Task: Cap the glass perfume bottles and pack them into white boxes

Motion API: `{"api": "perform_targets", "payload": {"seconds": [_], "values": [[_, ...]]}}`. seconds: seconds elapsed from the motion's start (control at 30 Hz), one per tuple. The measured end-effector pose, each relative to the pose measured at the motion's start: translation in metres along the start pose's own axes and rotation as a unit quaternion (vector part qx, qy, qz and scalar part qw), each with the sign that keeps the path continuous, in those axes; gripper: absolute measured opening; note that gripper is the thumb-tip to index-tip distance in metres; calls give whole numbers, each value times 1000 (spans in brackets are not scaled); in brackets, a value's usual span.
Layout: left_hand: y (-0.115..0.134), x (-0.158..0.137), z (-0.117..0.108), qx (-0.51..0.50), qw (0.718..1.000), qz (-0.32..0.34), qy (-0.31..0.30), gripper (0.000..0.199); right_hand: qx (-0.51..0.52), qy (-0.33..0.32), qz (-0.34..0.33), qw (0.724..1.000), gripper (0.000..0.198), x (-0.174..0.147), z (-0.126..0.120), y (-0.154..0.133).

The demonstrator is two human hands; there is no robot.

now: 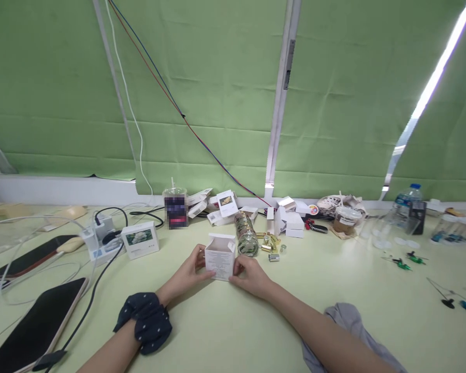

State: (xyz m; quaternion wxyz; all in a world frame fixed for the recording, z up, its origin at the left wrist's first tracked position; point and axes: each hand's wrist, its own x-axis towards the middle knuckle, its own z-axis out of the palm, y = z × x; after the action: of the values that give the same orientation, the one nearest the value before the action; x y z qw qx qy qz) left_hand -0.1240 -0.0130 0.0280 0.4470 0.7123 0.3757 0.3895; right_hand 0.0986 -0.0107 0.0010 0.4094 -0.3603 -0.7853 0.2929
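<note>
A small white cardboard box (220, 261) with fine print on its near side stands upright between my hands, its top flap raised. My left hand (192, 272) grips the left side, thumb on the front. On the opposite side, my right hand (252, 274) has its fingers closed against the box's edge. Just behind my right hand lies a shiny, green-patterned cylinder (247, 241). Beside it are several small gold-coloured metal pieces (270, 242) and a silver one (274, 257). What is inside the box cannot be seen.
White boxes (294, 225) pile along the back, and another box (140, 240) stands left. Phones (42, 321), cables and a power strip (103, 248) occupy the left. A drink cup (175, 212), food tub (347, 220), bottle (409, 199) and small green parts (402, 264) also lie around.
</note>
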Motion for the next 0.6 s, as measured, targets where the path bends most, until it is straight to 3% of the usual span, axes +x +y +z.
{"api": "perform_targets", "payload": {"seconds": [0.23,0.37,0.43,0.6], "values": [[-2,1,2,38,999,14,16,53,-22,-14,-14,1000,25,1,-1,2],[0,1,1,50,998,17,38,71,-1,-55,-85,995,22,2,-6,-2],[1,1,1,46,998,10,38,74,-18,-8,-100,995,25,4,-14,-4],[5,0,2,28,999,-6,39,87,-126,209,-57,968,28,14,-48,4]]}}
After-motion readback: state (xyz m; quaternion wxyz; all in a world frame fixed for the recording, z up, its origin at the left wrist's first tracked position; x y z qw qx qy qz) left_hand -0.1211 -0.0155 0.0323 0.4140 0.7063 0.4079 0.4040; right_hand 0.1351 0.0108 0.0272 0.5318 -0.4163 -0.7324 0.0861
